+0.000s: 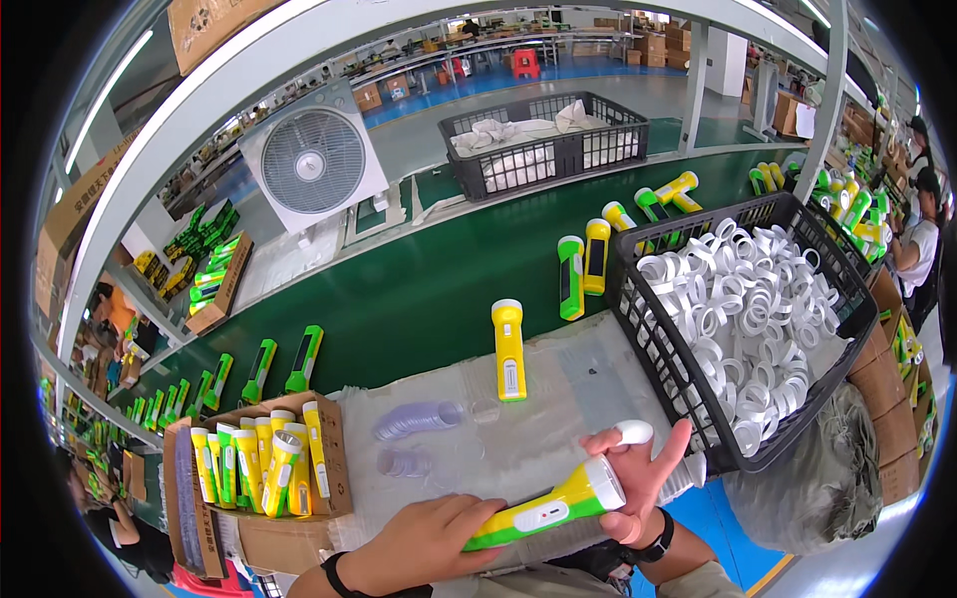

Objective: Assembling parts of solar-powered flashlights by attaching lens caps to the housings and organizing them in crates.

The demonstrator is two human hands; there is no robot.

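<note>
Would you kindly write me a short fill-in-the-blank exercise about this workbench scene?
1. The right hand is at the lens end of a yellow-and-green flashlight, while the body is gripped by the ____ hand.
2. The black basket nearest the hands is heaped with white ____.
3. The cardboard box full of flashlights stands toward the ____ side of the picture.
4. Beyond the green belt, the pale square appliance with a round grille is a ____.

Missing words: left; rings; left; fan.
</note>
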